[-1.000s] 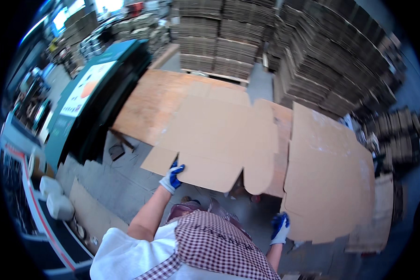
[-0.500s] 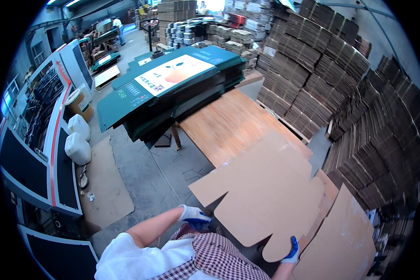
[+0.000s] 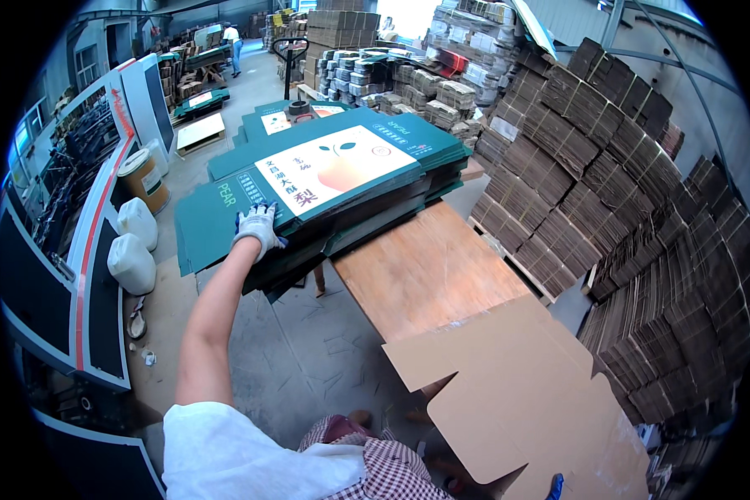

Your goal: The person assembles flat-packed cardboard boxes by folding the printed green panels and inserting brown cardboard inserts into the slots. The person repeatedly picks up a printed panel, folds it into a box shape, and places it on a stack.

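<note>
My left hand (image 3: 258, 227), in a white and blue work glove, reaches out and rests on the near edge of a stack of flat green printed cartons (image 3: 392, 187). Its fingers lie spread on the top sheet, with the wrist hanging over the edge. My right hand (image 3: 556, 486) shows only as a blue gloved fingertip at the bottom edge, against a plain brown cardboard sheet (image 3: 508, 400); the rest of it is out of sight. That notched, die-cut sheet lies across the near part of a wooden table (image 3: 433, 262).
Tall bundles of strapped brown cardboard (image 3: 558, 200) rise on the right. A machine with dark panels (image 3: 50, 308) runs along the left, beside white jugs (image 3: 132, 263) and a drum (image 3: 144, 179). A pallet jack handle (image 3: 289, 62) and a distant person (image 3: 234, 50) are farther back.
My left hand has moved from near my body forward onto the green carton stack. The brown sheet has shifted toward me and right, and my right hand has nearly left the view.
</note>
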`<state>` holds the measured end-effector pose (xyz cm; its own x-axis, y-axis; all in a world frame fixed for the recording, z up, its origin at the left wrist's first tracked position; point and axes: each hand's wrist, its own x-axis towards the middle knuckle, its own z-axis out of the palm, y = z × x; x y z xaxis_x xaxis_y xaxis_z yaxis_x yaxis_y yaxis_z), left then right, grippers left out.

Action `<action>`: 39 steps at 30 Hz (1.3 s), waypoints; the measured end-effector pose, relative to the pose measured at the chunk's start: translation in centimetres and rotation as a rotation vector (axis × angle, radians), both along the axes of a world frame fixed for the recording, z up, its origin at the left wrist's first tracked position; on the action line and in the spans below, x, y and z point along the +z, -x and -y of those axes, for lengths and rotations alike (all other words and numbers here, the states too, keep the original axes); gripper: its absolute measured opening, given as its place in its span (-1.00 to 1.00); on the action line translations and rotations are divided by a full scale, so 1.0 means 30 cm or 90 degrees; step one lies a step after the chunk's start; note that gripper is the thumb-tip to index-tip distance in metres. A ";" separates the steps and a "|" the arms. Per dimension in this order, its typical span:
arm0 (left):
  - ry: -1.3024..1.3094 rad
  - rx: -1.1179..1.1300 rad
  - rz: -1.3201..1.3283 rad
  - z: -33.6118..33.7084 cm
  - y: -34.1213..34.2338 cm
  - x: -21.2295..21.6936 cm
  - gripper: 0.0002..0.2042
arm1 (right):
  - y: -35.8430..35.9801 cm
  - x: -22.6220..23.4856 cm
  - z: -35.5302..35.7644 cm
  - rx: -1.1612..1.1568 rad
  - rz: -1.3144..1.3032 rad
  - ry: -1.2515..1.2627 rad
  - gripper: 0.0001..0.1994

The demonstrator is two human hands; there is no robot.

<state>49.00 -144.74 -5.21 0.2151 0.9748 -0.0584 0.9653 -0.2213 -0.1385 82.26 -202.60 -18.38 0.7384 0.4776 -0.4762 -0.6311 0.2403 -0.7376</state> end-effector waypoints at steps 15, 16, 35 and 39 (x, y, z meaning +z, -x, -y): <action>0.116 -0.163 -0.088 -0.046 -0.021 0.071 -0.34 | -0.012 0.107 -0.011 -0.041 0.044 -0.048 -0.55; 0.102 -0.174 -0.088 -0.047 -0.017 0.101 -0.37 | -0.016 0.113 0.016 -0.049 0.047 -0.052 -0.55; -0.281 -0.426 -0.135 0.893 -0.385 0.012 -0.85 | -0.115 0.183 0.674 -0.155 0.186 -0.148 -0.55; -0.312 -0.413 -0.093 1.037 -0.486 0.032 -0.89 | -0.126 0.199 0.877 -0.177 0.179 -0.163 -0.55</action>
<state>63.57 -175.84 -4.26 0.7670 0.5821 0.2700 0.6315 -0.6101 -0.4786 86.03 -228.91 -12.42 0.9384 0.3191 -0.1326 -0.3014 0.5681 -0.7658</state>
